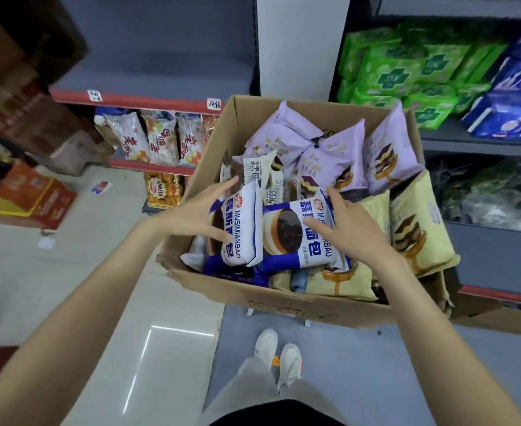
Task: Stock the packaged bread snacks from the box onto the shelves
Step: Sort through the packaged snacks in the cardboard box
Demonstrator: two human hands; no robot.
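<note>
An open cardboard box (284,299) stands on the floor in front of me, filled with purple packs (379,158), yellow packs (419,222) and white-and-blue bread packs. My left hand (197,213) has straight fingers against a white-and-blue pack (244,226) that stands on edge at the box's near left; the thumb lies on its face. My right hand (351,226) is spread over a second white-and-blue pack (287,232) lying flat beside it, thumb on the wrapper.
To the left is a grey shelf with a red edge (148,101), with snack bags (158,139) on the tier below. The shelves on the right hold green packs (406,72) and blue packs (514,96). Cartons (32,195) sit on the floor at left. My feet (277,358) are near the box.
</note>
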